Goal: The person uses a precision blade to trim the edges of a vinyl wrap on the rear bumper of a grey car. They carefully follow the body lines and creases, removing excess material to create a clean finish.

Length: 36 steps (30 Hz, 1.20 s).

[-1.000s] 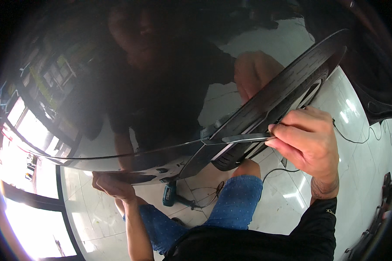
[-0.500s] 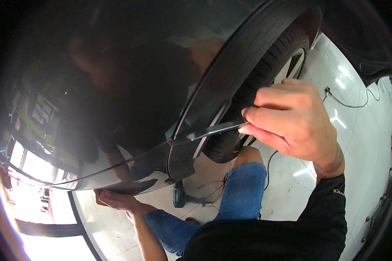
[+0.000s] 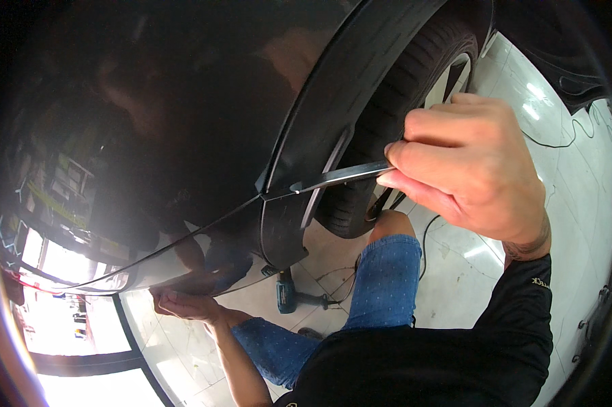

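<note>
Right hand (image 3: 465, 166): fingers pinch slim dark tool (image 3: 346, 176)
Tip (image 3: 296, 187): stays by black plastic trim (image 3: 282, 227), little progress seen
Left hand (image 3: 187, 305): fingers curled, grip unclear

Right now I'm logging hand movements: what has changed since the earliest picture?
The camera view has shifted. In the picture, the right hand has risen, its thin tool sloping up more steeply rightward; how much is hand movement, I can't tell. Nothing was grasped or released. The tip stays near the trim, the left hand at the car's lower edge, the power tool on the floor.
</note>
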### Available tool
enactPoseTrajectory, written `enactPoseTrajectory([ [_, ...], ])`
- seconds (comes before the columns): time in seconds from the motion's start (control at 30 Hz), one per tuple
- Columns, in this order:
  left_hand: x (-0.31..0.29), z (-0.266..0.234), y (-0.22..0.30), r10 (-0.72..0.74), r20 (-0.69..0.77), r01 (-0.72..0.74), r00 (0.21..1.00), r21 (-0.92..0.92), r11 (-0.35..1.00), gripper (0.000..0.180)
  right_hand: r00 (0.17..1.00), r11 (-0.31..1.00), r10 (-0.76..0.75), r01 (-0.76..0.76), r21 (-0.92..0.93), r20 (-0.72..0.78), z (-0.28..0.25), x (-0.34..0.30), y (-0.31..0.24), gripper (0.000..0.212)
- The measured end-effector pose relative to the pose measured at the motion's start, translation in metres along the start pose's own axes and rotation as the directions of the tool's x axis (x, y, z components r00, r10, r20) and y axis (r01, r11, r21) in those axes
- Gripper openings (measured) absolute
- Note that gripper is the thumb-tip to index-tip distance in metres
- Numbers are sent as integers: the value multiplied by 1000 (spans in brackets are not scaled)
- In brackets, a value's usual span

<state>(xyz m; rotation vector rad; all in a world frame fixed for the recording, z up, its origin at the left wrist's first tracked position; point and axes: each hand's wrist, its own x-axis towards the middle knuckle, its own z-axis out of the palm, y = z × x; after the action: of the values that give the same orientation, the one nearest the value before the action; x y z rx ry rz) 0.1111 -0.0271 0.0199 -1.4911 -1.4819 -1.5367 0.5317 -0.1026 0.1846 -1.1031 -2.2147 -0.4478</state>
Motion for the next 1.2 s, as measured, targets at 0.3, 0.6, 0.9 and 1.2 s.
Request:
enactPoseTrajectory([
  [0.3,3,-4,5,34,26,-34,999,-14,999,30,995,978,67,-51,-204,69,-20,6,-41,18],
  [0.6,0,-8,-8,38,62,-28,997,-151,988,30,989,973,140,-128,-191,50,-40,-8,-76,18],
  [0.9,-58,-93,-52,-31,610,321,792,-372,871,19,885,576,205,-454,680,417,153,-67,-168,37],
  [1.2,-159,-187,-85,-273,924,886,270,-127,446,30,899,347,-2,-410,844,438,335,-31,-347,15],
])
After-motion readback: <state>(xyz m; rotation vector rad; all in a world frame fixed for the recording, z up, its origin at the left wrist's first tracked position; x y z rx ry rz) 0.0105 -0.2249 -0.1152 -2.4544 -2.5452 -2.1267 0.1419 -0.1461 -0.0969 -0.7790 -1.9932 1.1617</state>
